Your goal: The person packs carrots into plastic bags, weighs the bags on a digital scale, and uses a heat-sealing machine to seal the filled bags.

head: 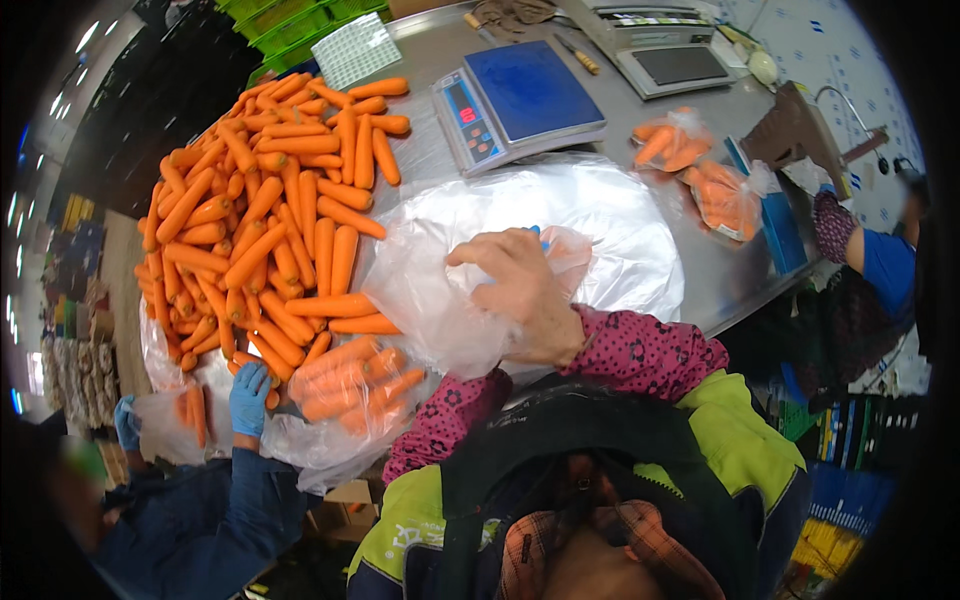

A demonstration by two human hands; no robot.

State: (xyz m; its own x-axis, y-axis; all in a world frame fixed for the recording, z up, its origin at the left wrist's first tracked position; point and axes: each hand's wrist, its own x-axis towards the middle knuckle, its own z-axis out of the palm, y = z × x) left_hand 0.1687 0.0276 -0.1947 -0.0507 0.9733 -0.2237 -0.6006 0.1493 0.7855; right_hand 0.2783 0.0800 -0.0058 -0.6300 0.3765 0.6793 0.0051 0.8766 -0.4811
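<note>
My right hand (525,292) is bare and bent over a clear plastic bag (442,292), with the film between its thumb and fingers. My left hand is hidden behind the bag and my right hand; only its pink floral sleeve (457,412) shows. A bit of blue (538,234) peeks out past my right knuckles, and I cannot tell what it is. Something orange under film (571,259) lies just beyond. A stack of clear plastic bags (630,240) spreads beneath my hands. The bag in my hand reaches a large heap of loose carrots (262,187) on the left.
A blue-topped digital scale (536,90) stands ahead, with another scale (675,56) and a knife (577,54) behind. Two tied carrot bags (671,141) (724,196) lie right. A co-worker's blue-gloved hand (250,397) is near a filled carrot bag (356,390). Another person's arm (840,225) is right.
</note>
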